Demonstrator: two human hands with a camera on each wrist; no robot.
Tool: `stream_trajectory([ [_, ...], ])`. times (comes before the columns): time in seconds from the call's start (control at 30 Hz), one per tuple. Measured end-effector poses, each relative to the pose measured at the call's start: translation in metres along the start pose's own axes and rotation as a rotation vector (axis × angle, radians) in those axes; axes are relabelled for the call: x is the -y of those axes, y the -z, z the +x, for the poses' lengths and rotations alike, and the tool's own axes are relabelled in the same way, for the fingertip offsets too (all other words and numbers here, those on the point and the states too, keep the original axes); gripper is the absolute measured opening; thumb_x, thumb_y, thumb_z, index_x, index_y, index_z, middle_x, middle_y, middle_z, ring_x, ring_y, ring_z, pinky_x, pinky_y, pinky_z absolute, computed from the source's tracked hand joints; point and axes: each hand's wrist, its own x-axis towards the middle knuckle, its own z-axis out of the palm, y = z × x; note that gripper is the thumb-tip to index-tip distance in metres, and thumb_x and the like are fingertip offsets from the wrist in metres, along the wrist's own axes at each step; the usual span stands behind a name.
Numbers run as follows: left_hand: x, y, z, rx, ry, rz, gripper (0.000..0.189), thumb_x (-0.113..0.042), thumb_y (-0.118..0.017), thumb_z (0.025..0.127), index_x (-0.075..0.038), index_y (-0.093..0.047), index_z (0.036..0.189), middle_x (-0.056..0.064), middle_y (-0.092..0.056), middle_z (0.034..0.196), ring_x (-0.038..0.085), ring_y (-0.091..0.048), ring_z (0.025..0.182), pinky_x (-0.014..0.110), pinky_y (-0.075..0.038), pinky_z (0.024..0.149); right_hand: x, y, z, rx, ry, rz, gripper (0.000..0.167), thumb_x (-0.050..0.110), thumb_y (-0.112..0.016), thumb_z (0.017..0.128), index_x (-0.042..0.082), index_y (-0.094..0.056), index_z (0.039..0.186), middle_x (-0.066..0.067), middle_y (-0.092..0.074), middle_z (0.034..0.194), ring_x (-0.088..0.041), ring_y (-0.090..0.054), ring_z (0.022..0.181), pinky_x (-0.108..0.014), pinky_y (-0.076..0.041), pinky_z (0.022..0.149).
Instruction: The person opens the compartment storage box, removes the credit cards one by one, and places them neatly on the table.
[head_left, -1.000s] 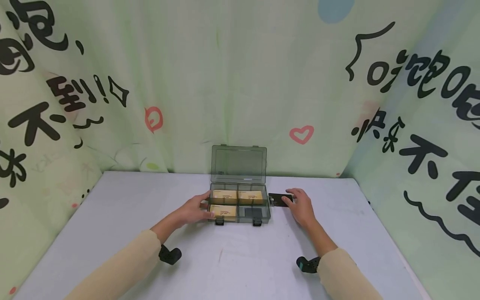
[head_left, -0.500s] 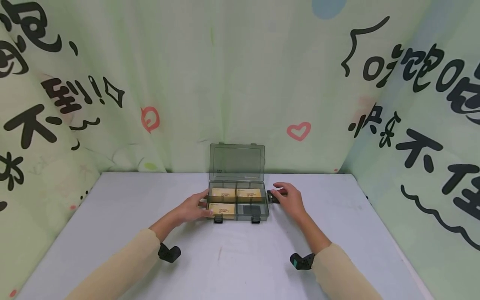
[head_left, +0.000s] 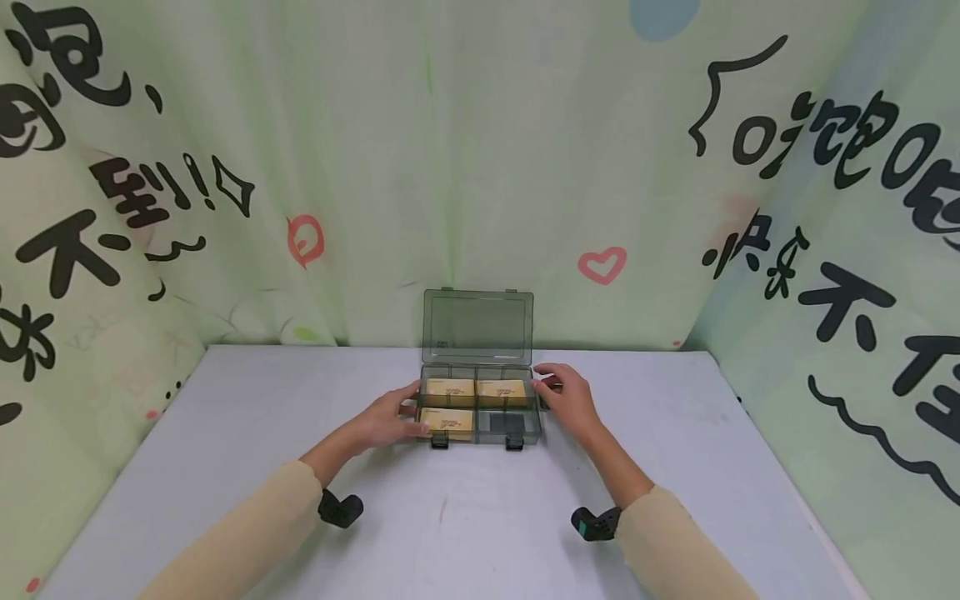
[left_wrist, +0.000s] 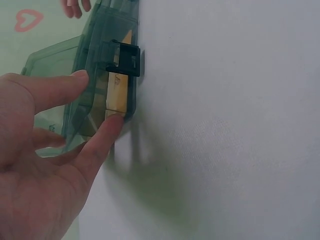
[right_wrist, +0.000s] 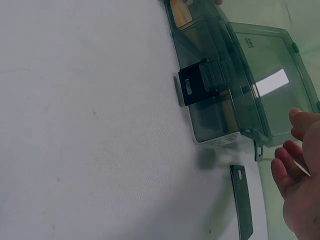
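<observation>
1. Your left grip [head_left: 381, 415], fingers spread, touches the left end of the open case [head_left: 478, 333].
2. Your right grip [head_left: 567, 398], loosely curled, shows nothing held; nearer, the dark strip [right_wrist: 242, 202] lies below it, long axis along the case's length.

Glossy translucent plastic case [head_left: 478, 328], matt cloth backdrop [head_left: 450, 158]

Head view: dark strip [right_wrist: 242, 200] mostly hidden behind right hand [head_left: 567, 400]; print on yellow cartons [head_left: 450, 418] too small to read.

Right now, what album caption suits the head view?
Left hand and right hand flank an open case holding three yellow boxes.
</observation>
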Motion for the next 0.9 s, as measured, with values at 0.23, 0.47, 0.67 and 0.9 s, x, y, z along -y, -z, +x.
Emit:
stream_trajectory([
  [0.23, 0.003, 0.002, -0.002, 0.005, -0.026, -0.025, 0.084, -0.017, -0.071, 0.087, -0.013, -0.022, 0.155, 0.016, -0.037, 0.153, 0.036, -0.046, 0.134, 0.051, -0.043, 0.105, 0.010, -0.006, 0.004, 0.017, 0.025, 0.019, 0.033, 0.013, -0.065, 0.092, -0.001, -0.062, 0.122, -0.020, -0.062, 0.121, -0.031, -0.063, 0.107, -0.043, -0.054, 0.092],
  [0.47, 0.007, 0.003, -0.002, -0.007, -0.033, -0.036, 0.081, -0.018, -0.070, 0.089, -0.012, -0.024, 0.154, 0.015, -0.043, 0.150, 0.034, -0.048, 0.132, 0.047, -0.048, 0.101, 0.010, -0.012, 0.008, 0.044, 0.023, -0.051, 0.033, 0.014, -0.067, 0.091, 0.000, -0.063, 0.121, -0.020, -0.058, 0.124, -0.033, -0.060, 0.111, -0.044, -0.052, 0.094],
  [0.67, 0.006, 0.004, -0.001, 0.000, -0.038, -0.039, 0.080, -0.016, -0.069, 0.089, -0.011, -0.023, 0.155, 0.016, -0.043, 0.149, 0.034, -0.048, 0.133, 0.047, -0.048, 0.101, 0.006, -0.012, 0.010, 0.068, -0.026, -0.132, 0.031, 0.017, -0.068, 0.091, 0.003, -0.066, 0.119, -0.021, -0.047, 0.133, -0.036, -0.054, 0.114, -0.050, -0.048, 0.095],
  [0.9, 0.002, 0.004, -0.002, 0.007, -0.017, -0.028, 0.080, -0.015, -0.068, 0.089, -0.011, -0.022, 0.155, 0.017, -0.045, 0.147, 0.035, -0.047, 0.133, 0.048, -0.046, 0.103, 0.003, -0.014, 0.012, 0.098, -0.048, -0.123, 0.028, 0.014, -0.066, 0.091, 0.000, -0.066, 0.116, -0.023, -0.046, 0.134, -0.038, -0.056, 0.112, -0.050, -0.048, 0.095],
])
